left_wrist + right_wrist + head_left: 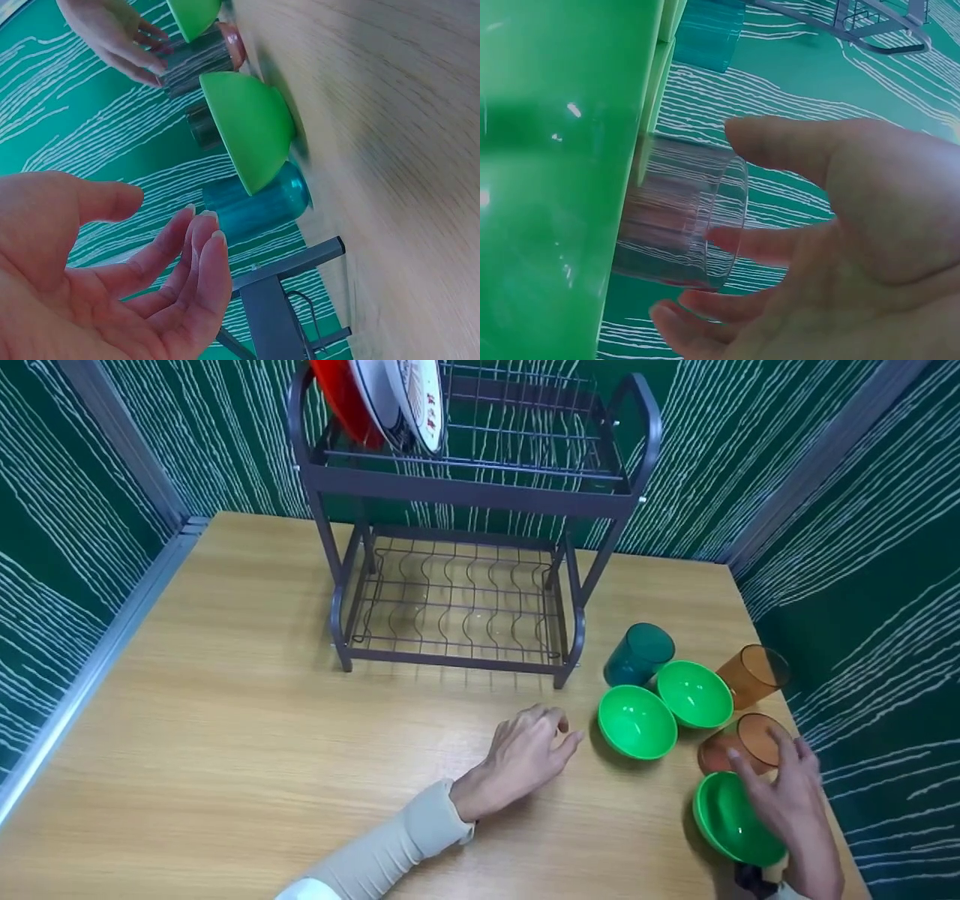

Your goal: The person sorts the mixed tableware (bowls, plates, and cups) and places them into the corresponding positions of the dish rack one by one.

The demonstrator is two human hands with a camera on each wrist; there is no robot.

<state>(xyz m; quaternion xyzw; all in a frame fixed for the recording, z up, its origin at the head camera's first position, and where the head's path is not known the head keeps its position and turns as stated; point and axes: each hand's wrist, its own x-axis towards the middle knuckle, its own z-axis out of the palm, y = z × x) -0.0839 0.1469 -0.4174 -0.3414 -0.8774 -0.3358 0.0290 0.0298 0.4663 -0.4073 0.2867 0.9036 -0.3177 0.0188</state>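
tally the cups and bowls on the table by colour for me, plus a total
green bowls: 3
orange cups: 2
teal cup: 1
total: 6

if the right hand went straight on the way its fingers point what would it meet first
Most likely the nearer orange cup: the right hand is spread at its rim, though depth is unclear, so I can't tell whether they touch.
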